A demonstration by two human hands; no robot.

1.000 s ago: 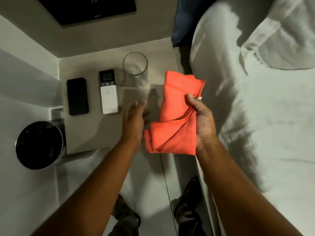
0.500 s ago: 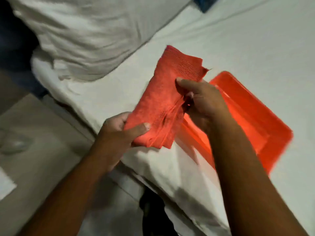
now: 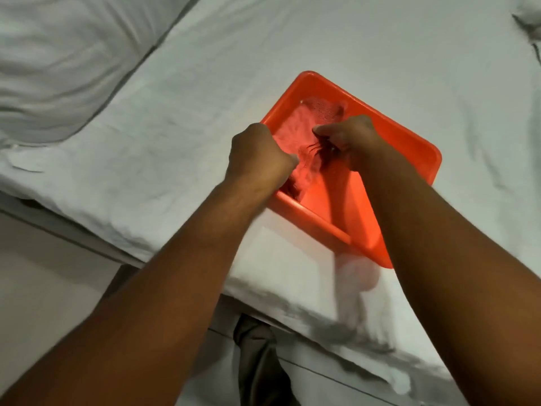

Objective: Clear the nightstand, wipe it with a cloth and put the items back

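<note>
Nearest: bed (image 3: 164, 159) edge, white sheet, with trouser legs showing below it.

Left hand (image 3: 259, 158): fisted over the near-left corner of the tray (image 3: 409, 148), pinching the cloth (image 3: 295, 133) at its lower end.

Right hand (image 3: 348, 139): fingers closed on the cloth's middle, inside the tray.

Cloth: orange, bunched, lying in the orange tray, which sits on the bed. Blur hides its folds.

Far left: pillow (image 3: 58, 63).

Nightstand: out of view.

Handling note: judged to be setting the cloth down in the tray. Lay it flat and let go with both hands together, so the tray does not tip on the soft mattress.
</note>
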